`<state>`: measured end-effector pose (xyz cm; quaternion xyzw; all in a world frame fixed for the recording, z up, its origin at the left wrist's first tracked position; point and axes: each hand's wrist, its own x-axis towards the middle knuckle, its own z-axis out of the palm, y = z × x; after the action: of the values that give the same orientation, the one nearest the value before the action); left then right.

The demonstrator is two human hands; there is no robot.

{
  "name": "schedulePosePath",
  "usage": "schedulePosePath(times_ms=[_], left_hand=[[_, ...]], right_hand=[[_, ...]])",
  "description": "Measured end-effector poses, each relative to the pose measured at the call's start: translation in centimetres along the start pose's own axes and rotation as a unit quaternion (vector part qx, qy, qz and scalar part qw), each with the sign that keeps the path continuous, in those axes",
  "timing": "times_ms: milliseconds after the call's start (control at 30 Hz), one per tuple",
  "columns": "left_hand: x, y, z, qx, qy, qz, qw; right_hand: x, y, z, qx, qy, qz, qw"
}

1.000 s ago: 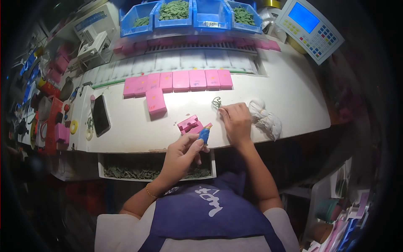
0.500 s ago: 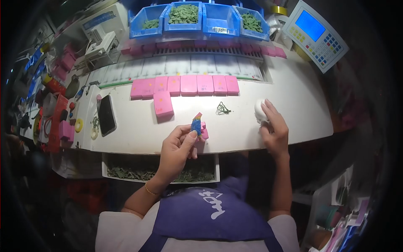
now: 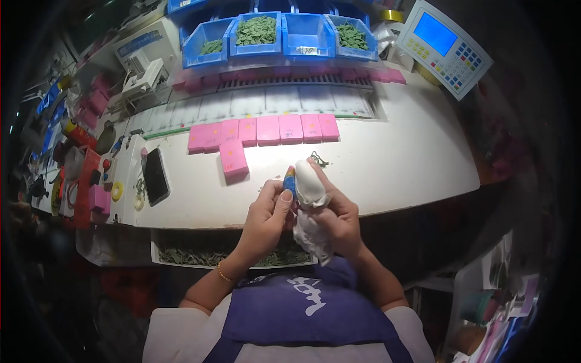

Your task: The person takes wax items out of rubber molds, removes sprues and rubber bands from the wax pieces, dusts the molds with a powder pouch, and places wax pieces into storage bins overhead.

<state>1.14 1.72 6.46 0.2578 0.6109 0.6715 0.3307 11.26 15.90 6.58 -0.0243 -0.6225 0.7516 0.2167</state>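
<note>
Near the table's front edge, my left hand (image 3: 264, 216) pinches a small blue, yellow and pink piece (image 3: 290, 181) between thumb and fingers. I cannot make out its kind. My right hand (image 3: 341, 221) is closed around a smooth white rounded object (image 3: 309, 181), with crumpled white wrapping (image 3: 312, 233) hanging below it. The white object is right beside the coloured piece; whether they touch is unclear. Just behind my right hand lies a small tangle of dark green strands (image 3: 319, 160), partly covered.
A row of pink blocks (image 3: 268, 130) stands across the table, with one pink block (image 3: 233, 158) in front. A phone (image 3: 156, 175) lies at left. Blue bins (image 3: 308, 42) with green pieces are at the back, a keypad display (image 3: 445, 48) at right, an open drawer (image 3: 156, 247) below.
My right hand has lifted the white object off the table at the right and brought it left, beside the coloured piece. My left hand still holds its piece.
</note>
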Motion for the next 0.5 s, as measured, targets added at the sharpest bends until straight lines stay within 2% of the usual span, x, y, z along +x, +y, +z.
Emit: schedulePosePath(times_ms=[67,133,167,267,367,500], left_hand=[[0.4,-0.6,0.1,0.082,0.027,0.045,0.995],[0.4,-0.9,0.2,0.144,0.049,0.105,0.983],[0.4,-0.8,0.4,0.126,0.063,0.112,0.984],[0.2,0.2,0.7,0.063,0.103,0.127,0.985],[0.0,1.0,0.9,0.014,0.103,0.126,0.987],[0.2,0.2,0.5,-0.036,0.081,0.098,0.991]], right_hand=[[-0.2,0.5,-0.2,-0.015,-0.022,-0.026,0.999],[-0.5,-0.1,0.0,0.015,-0.008,0.017,1.0],[-0.5,-0.5,0.1,0.029,-0.002,0.038,0.999],[-0.7,-1.1,0.2,0.069,-0.005,0.013,0.998],[-0.6,-1.4,0.2,-0.112,-0.027,-0.104,0.988],[-0.7,-1.7,0.7,-0.284,-0.091,-0.207,0.932]])
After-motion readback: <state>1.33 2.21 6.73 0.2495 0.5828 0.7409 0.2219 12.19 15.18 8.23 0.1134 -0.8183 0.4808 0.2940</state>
